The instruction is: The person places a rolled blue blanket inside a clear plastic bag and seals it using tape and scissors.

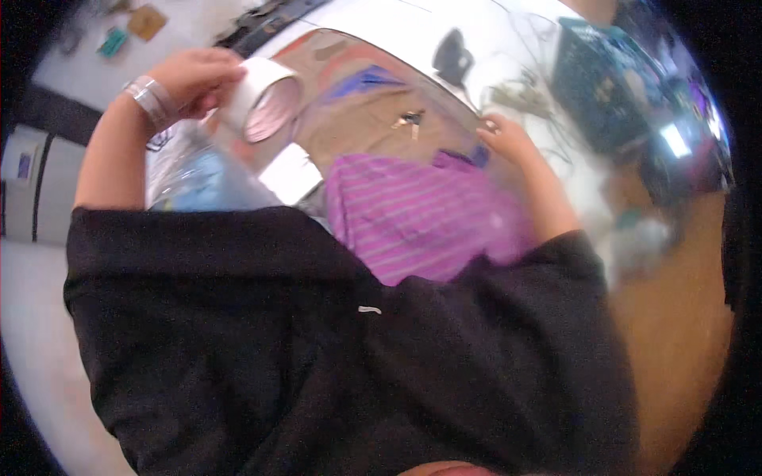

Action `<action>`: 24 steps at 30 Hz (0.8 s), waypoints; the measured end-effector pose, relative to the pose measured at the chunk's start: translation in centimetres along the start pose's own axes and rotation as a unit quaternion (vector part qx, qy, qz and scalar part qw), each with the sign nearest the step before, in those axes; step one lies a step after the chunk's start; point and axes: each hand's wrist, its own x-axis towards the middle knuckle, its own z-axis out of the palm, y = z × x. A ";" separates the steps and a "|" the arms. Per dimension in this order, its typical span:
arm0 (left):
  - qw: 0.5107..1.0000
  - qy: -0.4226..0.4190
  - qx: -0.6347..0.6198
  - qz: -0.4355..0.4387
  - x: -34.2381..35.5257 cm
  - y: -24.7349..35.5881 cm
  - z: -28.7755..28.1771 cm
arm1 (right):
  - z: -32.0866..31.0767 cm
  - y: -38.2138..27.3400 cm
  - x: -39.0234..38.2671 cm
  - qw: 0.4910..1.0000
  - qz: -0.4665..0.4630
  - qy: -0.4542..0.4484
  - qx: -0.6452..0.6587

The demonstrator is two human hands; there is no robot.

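Note:
My left hand (202, 82), with a clear band at the wrist, is closed on the rim of a wide white tape roll (270, 99) and holds it tilted up. My right hand (508, 140) lies at the right edge of a brown patterned cloth (349, 131), its fingers apart and slightly blurred; nothing shows in them. Between my arms a purple striped fabric piece (421, 214) lies folded close to my body. Small keys (410, 119) rest on the brown cloth beyond it. A white card or paper (292, 174) sits left of the purple fabric.
A clear plastic bag with light blue contents (210, 178) is beside my left forearm. On the white table (381, 24) lie a dark object (452, 57) and thin cables. A dark green box (603, 87) stands at the right. Small things lie on the floor, far left.

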 end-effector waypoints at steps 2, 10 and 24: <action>0.999 0.023 -0.011 -0.044 0.0 -0.3 0.2 | 1.2 7.8 -5.3 0.981 0.115 0.073 -0.138; 0.999 0.004 -0.022 -0.022 1.7 1.3 -0.9 | 7.9 17.4 -26.0 0.959 0.239 0.062 -0.139; 0.998 0.058 -0.016 -0.037 -2.8 1.5 1.1 | 2.6 23.8 -27.7 0.965 0.209 0.032 -0.153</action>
